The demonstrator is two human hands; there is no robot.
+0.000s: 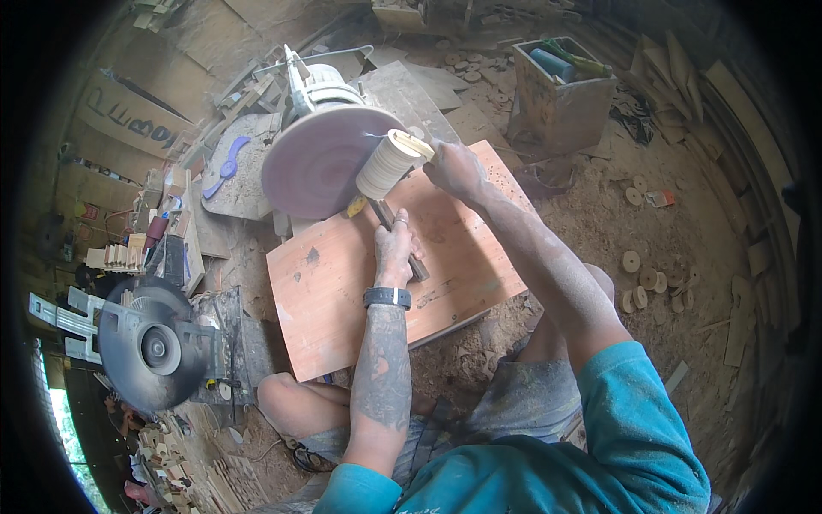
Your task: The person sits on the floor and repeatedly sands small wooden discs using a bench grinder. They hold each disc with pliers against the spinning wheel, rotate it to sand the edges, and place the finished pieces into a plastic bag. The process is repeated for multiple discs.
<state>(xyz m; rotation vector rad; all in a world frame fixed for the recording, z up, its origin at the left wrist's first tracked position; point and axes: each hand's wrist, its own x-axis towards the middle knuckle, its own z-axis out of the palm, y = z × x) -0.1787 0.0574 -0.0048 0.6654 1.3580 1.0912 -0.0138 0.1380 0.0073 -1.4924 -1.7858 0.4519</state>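
A stack of round wooden discs (390,167) leans against the right part of a large spinning-type sanding disc (308,171). Below the stack, a dark wooden stick (417,267) slants toward me over the wooden board (317,317). My left hand (396,248) is wrapped round this stick. My right hand (458,171) is closed beside the upper end of the stack, its fingertips partly hidden; what they grip there does not show clearly. Something small and yellow (356,206) sits at the stack's lower end.
The sander's motor (325,81) stands behind the disc. At left is a dark round fan-like machine (154,343). A purple strip-shaped piece (226,169) lies beside the sander. Loose wooden discs (648,278) are scattered on the dusty floor at right, below a wooden bin (561,107).
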